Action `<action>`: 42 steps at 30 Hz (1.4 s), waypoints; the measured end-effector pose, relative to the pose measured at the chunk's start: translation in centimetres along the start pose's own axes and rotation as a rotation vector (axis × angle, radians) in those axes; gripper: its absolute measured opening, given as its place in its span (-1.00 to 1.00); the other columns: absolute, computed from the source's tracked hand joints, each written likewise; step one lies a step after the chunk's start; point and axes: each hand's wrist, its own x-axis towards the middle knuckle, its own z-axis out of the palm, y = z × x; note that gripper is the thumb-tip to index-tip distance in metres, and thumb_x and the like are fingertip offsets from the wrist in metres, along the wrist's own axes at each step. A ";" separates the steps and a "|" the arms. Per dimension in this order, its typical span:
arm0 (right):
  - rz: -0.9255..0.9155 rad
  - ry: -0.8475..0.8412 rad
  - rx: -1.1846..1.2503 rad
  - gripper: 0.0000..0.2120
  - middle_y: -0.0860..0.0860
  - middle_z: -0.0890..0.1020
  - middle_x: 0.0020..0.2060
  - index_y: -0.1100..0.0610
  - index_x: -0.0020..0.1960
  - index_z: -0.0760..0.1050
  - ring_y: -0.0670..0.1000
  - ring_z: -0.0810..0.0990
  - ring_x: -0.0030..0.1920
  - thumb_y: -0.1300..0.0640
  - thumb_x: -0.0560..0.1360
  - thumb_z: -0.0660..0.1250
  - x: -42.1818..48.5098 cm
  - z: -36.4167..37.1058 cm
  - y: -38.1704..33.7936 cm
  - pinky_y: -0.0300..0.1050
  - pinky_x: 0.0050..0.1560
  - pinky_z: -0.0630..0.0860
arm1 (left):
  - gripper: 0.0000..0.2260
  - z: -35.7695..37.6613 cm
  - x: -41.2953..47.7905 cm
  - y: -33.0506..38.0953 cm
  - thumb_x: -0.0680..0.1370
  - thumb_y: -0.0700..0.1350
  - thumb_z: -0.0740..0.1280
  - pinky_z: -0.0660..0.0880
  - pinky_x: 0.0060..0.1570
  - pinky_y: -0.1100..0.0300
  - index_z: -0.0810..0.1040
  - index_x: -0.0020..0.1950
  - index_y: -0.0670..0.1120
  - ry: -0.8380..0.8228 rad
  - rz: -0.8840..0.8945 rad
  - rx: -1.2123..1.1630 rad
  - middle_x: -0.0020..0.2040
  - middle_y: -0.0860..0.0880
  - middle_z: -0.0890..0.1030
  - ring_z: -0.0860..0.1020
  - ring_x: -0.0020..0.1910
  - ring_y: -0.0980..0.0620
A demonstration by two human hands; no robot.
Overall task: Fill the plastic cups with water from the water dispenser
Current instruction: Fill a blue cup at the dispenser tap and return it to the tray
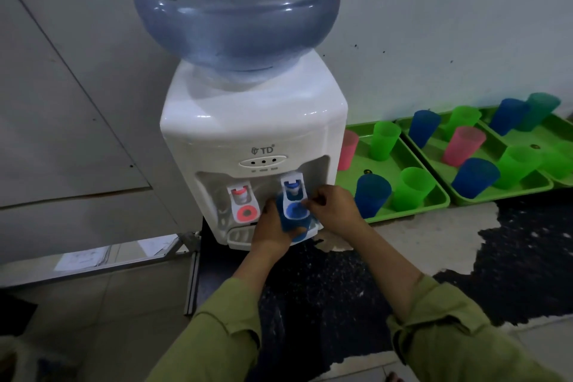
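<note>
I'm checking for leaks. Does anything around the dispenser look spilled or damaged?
Yes: a dark, ragged-edged patch covers the floor in front of the water dispenser, reaching toward the green trays. Wet or worn, I cannot tell. The left hand holds the blue cup, the right hand pinches the blue lever.

Green trays (412, 211), blue cup (294, 226), white dispenser (248, 121)

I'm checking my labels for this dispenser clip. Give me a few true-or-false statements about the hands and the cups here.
1. The left hand holds a blue cup under the blue tap. True.
2. The right hand hangs idle. False: it grips the blue tap.
3. The trays are green. True.
4. Every cup on the trays is pink. False: green, blue and pink cups stand there.
</note>
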 end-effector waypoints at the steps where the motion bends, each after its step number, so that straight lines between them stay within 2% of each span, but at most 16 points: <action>1: -0.008 0.031 -0.027 -0.72 0.08 0.47 -0.42 0.17 -0.33 0.39 0.10 0.46 -0.32 0.08 0.49 0.34 0.1 0.4 0.1 -0.12 -0.34 0.17 | -0.31 0.0 0.0 0.1 0.31 -0.09 0.55 0.41 0.06 0.16 0.26 0.30 -0.13 -0.003 -0.002 0.006 0.29 -0.11 0.44 0.46 0.23 -0.12; 4: 0.001 0.117 -0.069 -0.78 0.16 0.59 -0.32 0.21 -0.22 0.49 0.16 0.54 -0.26 0.06 0.49 0.33 0.6 1.2 0.5 -0.11 -0.34 0.25 | -0.32 -0.2 -0.1 0.3 0.31 -0.09 0.53 0.44 0.08 0.11 0.26 0.31 -0.14 -0.007 -0.005 0.019 0.29 -0.12 0.45 0.47 0.21 -0.13; 8: -0.010 0.161 -0.086 -0.78 0.16 0.62 -0.27 0.20 -0.13 0.54 0.17 0.57 -0.23 0.03 0.49 0.32 0.8 1.7 0.8 -0.10 -0.31 0.34 | -0.35 -0.3 -0.2 0.4 0.32 -0.10 0.53 0.40 0.05 0.18 0.27 0.30 -0.12 0.002 -0.004 0.007 0.28 -0.10 0.45 0.47 0.20 -0.10; 11: -0.026 0.204 -0.031 -0.76 0.09 0.64 -0.28 0.18 -0.11 0.57 0.10 0.57 -0.27 -0.02 0.49 0.33 0.2 1.5 1.1 -0.15 -0.33 0.33 | -0.41 -0.4 -0.5 0.5 0.31 -0.13 0.53 0.36 -0.01 0.23 0.31 0.23 -0.07 0.005 0.003 -0.030 0.24 -0.06 0.48 0.48 0.12 -0.01; 15: -0.003 0.293 0.061 -0.75 0.07 0.62 -0.33 0.17 -0.16 0.55 0.01 0.50 -0.36 0.01 0.54 0.26 -1.1 0.9 2.4 -0.17 -0.35 0.30 | -0.41 -0.4 -1.3 0.2 0.30 -0.16 0.53 0.42 0.06 0.20 0.34 0.24 -0.11 0.010 0.033 -0.073 0.24 -0.07 0.49 0.49 0.19 -0.05; 18: 0.043 0.289 0.065 -0.74 0.10 0.56 -0.37 0.16 -0.25 0.46 0.05 0.48 -0.36 0.04 0.55 0.25 -1.9 0.5 4.0 -0.14 -0.34 0.23 | -0.36 -0.1 -2.4 -0.1 0.29 -0.14 0.55 0.44 0.13 0.15 0.33 0.28 -0.11 0.016 0.038 -0.132 0.25 -0.06 0.48 0.47 0.21 -0.04; 22: 0.077 0.272 0.015 -0.78 0.16 0.62 -0.26 0.21 -0.17 0.50 0.14 0.56 -0.21 0.07 0.54 0.27 -2.5 0.2 5.5 -0.15 -0.30 0.22 | -0.42 0.8 -4.2 0.0 0.29 -0.11 0.57 0.49 0.10 0.05 0.35 0.18 -0.10 0.046 0.051 -0.191 0.16 -0.05 0.49 0.49 0.14 -0.05; 26: 0.036 0.261 -0.029 -0.80 0.17 0.63 -0.25 0.22 -0.15 0.52 0.16 0.57 -0.22 0.10 0.53 0.27 -2.6 -0.7 6.4 -0.13 -0.31 0.25 | -0.42 1.9 -5.3 0.5 0.33 -0.07 0.55 0.51 0.10 -0.01 0.34 0.22 -0.14 0.054 0.010 -0.213 0.19 -0.08 0.47 0.49 0.16 -0.09; 29: -0.003 0.280 -0.013 -0.81 0.19 0.63 -0.21 0.26 -0.11 0.54 0.18 0.58 -0.19 0.13 0.52 0.28 -2.2 -1.9 6.9 -0.10 -0.25 0.34 | -0.38 3.0 -6.3 0.8 0.33 -0.05 0.55 0.47 0.14 0.05 0.35 0.27 -0.15 0.045 0.002 -0.206 0.23 -0.11 0.46 0.45 0.21 -0.09; 32: -0.056 0.306 -0.013 -0.82 0.20 0.64 -0.17 0.27 -0.07 0.55 0.17 0.59 -0.15 0.15 0.52 0.29 -1.3 -3.8 7.6 -0.13 -0.24 0.33 | -0.36 4.2 -6.7 1.9 0.31 -0.03 0.56 0.48 0.13 0.07 0.35 0.28 -0.12 0.041 0.018 -0.210 0.25 -0.08 0.47 0.46 0.21 -0.06; 36: -0.080 0.326 0.023 -0.82 0.22 0.64 -0.15 0.28 -0.05 0.56 0.20 0.58 -0.13 0.15 0.52 0.30 0.6 -7.5 8.9 -0.05 -0.21 0.38 | -0.45 4.7 -6.1 5.5 0.26 0.05 0.58 0.51 -0.05 0.23 0.35 0.10 0.11 0.005 0.056 -0.238 0.17 0.04 0.52 0.52 0.07 0.09; 38: -0.087 0.338 0.019 -0.82 0.22 0.64 -0.16 0.28 -0.06 0.56 0.18 0.58 -0.16 0.14 0.51 0.31 2.1 -9.8 9.9 -0.10 -0.24 0.35 | -0.47 5.0 -5.4 8.2 0.23 0.06 0.59 0.52 -0.09 0.28 0.35 0.04 0.18 0.035 0.082 -0.275 0.13 0.08 0.54 0.53 0.04 0.15; 41: -0.098 0.356 0.023 -0.82 0.21 0.64 -0.19 0.29 -0.05 0.55 0.03 0.53 -0.32 0.15 0.51 0.31 4.3 -12.9 11.6 -0.26 -0.35 0.27 | -0.49 5.2 -4.2 12.3 0.22 0.12 0.57 0.44 -0.15 0.46 0.37 0.02 0.23 0.135 0.179 -0.266 0.04 0.24 0.52 0.49 0.00 0.30; 42: -0.094 0.351 0.023 -0.81 0.20 0.64 -0.17 0.29 -0.03 0.55 0.03 0.54 -0.29 0.15 0.52 0.31 5.2 -13.9 12.4 -0.26 -0.31 0.28 | -0.50 5.4 -3.6 13.8 0.22 0.13 0.57 0.46 -0.15 0.44 0.38 0.02 0.21 0.159 0.195 -0.276 0.02 0.25 0.52 0.50 -0.01 0.30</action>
